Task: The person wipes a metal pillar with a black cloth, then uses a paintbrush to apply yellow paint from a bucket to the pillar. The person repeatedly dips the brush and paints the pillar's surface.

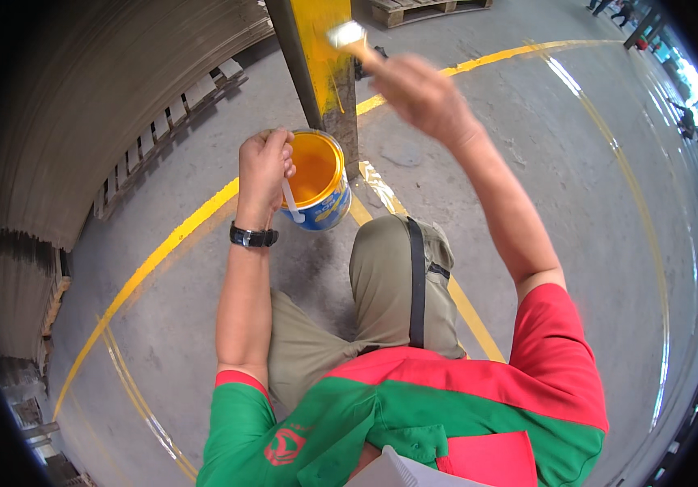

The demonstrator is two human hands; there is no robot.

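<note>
My left hand (266,174) is closed on the pale handle of a paint can (322,209), holding it in front of my knees. The can is blue on the outside, with yellow paint inside and on its rim. Raised at the upper right, my right hand (426,99), slightly blurred, grips a paintbrush (363,50) by its wooden handle. The brush head looks whitish and lies against or just in front of a post (316,53). That post is yellow on its upper part and dark lower down; whether the bristles touch it I cannot tell.
Tall stacks of flat sheets (105,73) on wooden pallets (154,138) line the left side. Another pallet (414,10) lies beyond the post. Yellow lines (178,231) cross the grey concrete floor (560,154). Several people are far off at the upper right.
</note>
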